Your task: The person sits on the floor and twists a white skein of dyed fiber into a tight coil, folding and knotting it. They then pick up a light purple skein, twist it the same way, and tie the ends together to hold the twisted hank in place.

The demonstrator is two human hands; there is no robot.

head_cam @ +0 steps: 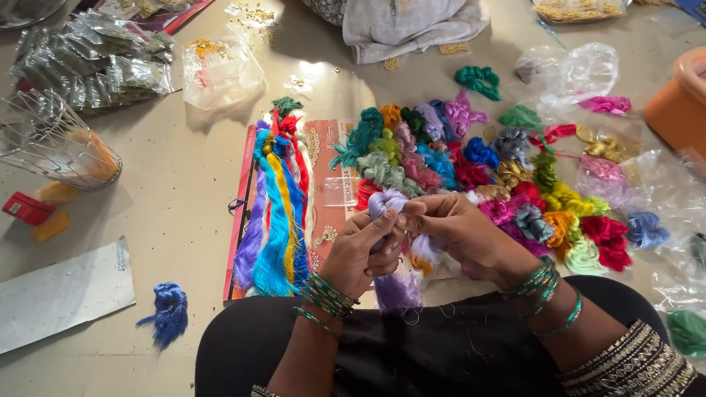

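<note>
- Lilac thread bundle (387,202) sits between both hands, above the lap, at the near middle of the floor; its looped top pokes out over the fingers and its loose tail (398,290) hangs down onto the black cloth (441,353) of the lap.
- Left hand (359,254) is curled narrow around the bundle from the left, thumb and forefinger pinched onto it.
- Right hand (460,235) closes in from the right, its fingertips (409,217) pressed together on the same bundle, touching the left fingers.
- Green bangles (327,295) ring both wrists.
- Just left of the hands, long skeins of blue, yellow, red and violet thread (276,213) lie on a red printed card (323,147).
- Beyond and right of the hands lies a heap of small knotted bundles in many colours (471,169).
- One blue bundle (168,312) lies apart near the left edge, beside a white sheet (62,294).
- A wire basket (55,140) and clear plastic bags (220,70) sit farther left.
- The palms and the middle of the lilac bundle are hidden by the fingers; the orange tub (680,103) is cut off at the right edge.
</note>
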